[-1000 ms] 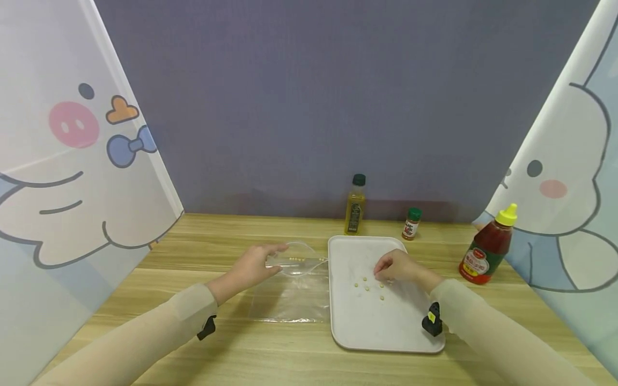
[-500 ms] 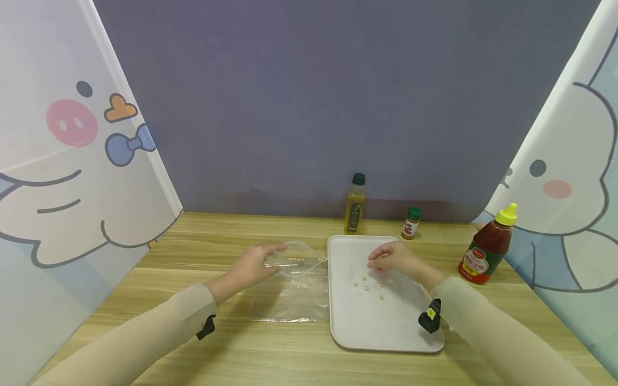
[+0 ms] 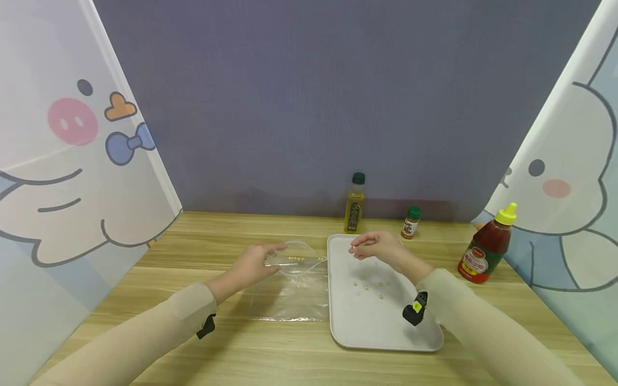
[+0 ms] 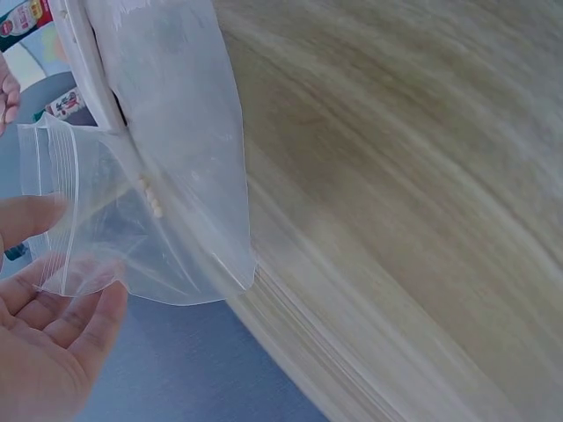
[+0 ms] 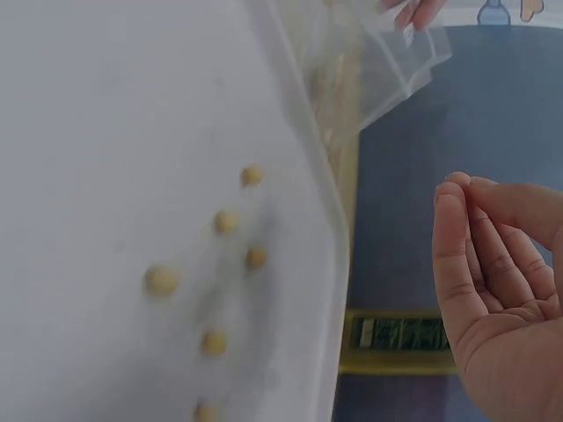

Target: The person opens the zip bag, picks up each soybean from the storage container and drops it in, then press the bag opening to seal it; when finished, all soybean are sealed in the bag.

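A clear zip bag (image 3: 289,300) lies on the wooden table, its mouth spread into a loop. My left hand (image 3: 246,269) holds the bag's mouth, the thumb on one side and the fingers on the other, as the left wrist view shows. Several soybeans (image 4: 151,197) lie in a row inside the bag. My right hand (image 3: 381,250) is raised over the far left part of the white tray (image 3: 357,327). Its thumb and fingertips pinch a small pale soybean (image 3: 353,247), mostly covered by the fingers. Several loose soybeans (image 5: 226,221) are scattered on the tray below.
An oil bottle (image 3: 354,210) and a small green-capped spice jar (image 3: 411,224) stand behind the tray. A red sauce bottle (image 3: 485,249) with a yellow cap is at the right. The tray's left rim meets the bag's side. A grey panel (image 3: 289,134) closes the back.
My right hand has lifted off the tray's beans and moved left and away from me, with a soybean between its fingertips. My left hand and the bag have stayed in place.
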`<state>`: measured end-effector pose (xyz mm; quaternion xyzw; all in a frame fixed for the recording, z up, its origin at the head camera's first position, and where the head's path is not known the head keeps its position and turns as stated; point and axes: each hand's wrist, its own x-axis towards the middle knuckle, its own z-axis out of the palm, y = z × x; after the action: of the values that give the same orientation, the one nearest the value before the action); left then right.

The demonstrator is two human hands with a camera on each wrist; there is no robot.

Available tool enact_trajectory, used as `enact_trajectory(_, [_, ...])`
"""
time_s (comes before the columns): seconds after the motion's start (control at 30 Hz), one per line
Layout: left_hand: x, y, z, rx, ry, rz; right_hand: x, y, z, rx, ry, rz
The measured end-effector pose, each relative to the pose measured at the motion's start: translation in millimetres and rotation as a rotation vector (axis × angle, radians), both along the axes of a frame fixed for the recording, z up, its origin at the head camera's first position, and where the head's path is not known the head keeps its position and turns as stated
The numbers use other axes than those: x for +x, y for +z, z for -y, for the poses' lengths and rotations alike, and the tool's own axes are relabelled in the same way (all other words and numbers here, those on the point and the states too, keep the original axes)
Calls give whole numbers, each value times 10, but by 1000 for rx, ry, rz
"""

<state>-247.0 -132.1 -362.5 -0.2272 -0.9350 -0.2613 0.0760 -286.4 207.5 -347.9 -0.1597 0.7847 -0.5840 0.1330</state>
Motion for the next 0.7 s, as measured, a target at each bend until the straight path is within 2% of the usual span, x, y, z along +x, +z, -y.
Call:
enact_trajectory(0.17, [13,7,-17,1,7,5,-2,68,217,-22,25,-25])
enact_trajectory(0.33, [19,12,-31,2,-1,18,9,134,473,-2,30,-41])
enact_trajectory(0.47, [11,18,-31,3,-4,5,17,163,702,-1,47,-58])
enact_trajectory(0.6, [-6,22,-25,-10,-14,-8,37,158,918,51,35,-74])
enact_trajectory(0.7, [-10,25,-21,-11,-22,-8,55,150,1031,135,-14,-108])
